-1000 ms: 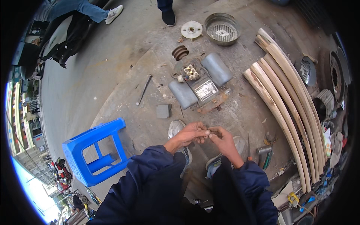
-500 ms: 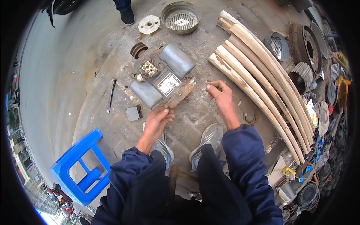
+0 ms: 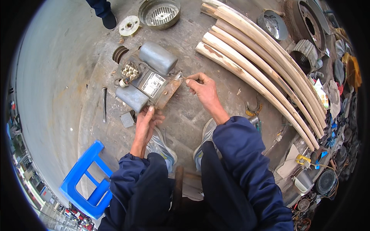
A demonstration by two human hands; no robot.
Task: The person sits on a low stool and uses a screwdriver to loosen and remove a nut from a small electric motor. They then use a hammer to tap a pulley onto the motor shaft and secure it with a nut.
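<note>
A grey electric motor [image 3: 135,82] lies on the ground before me, with two rounded metal covers, a light terminal block [image 3: 130,72], a grooved pulley [image 3: 120,54] and a rusty base plate [image 3: 168,94]. My left hand [image 3: 145,122] pinches the base's near corner, its thumb beside the lower grey cover. At the plate's right end is my right hand [image 3: 204,91], thumb and forefinger pressed together; whatever they may hold is too small to make out. Left of the motor are a dark metal bar [image 3: 104,104] and a small grey box [image 3: 127,119].
Several long wooden poles [image 3: 246,71] lie to the right. Beyond the motor sit a slotted metal cover [image 3: 160,14] and a pale disc [image 3: 129,25], near another person's shoe [image 3: 109,21]. A blue plastic stool [image 3: 86,181] is at the lower left; assorted scrap lines the right side.
My right hand has come left to the end of the rusty plate, its fingers now close against it. My left hand stays at the base's near corner. The whole view has shifted.
</note>
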